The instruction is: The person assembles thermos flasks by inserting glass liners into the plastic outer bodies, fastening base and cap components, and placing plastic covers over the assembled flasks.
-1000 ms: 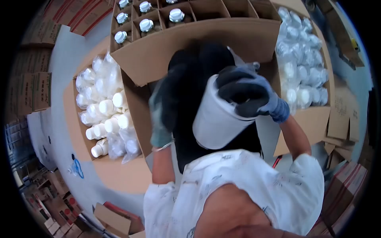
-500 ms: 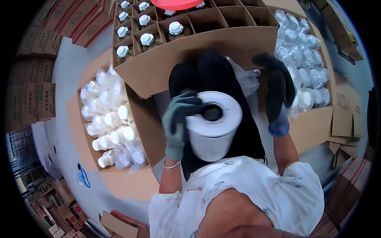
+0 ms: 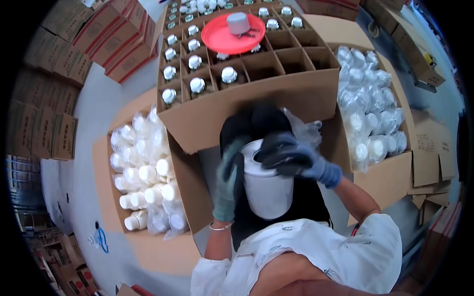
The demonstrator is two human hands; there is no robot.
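Observation:
A white canister with a round hole in its lid rests on my lap, tilted slightly. My left hand, in a grey-green glove, is at its left side with the fingers up by the rim, closed against it. Over the lid's right part lies my right hand, in a dark-palmed blue glove. Its fingers are smeared by motion and cover part of the hole, so whether they hold anything cannot be made out.
A divided carton ahead holds several white-capped bottles. A red plate with a grey cup lies on it. Cartons of bagged white bottles and clear-wrapped pieces flank my legs. Stacked boxes stand at the left.
My right hand has come from the right onto the canister's lid. My left hand has shifted from over the lid to the canister's side. The view has tilted up, showing more of the carton.

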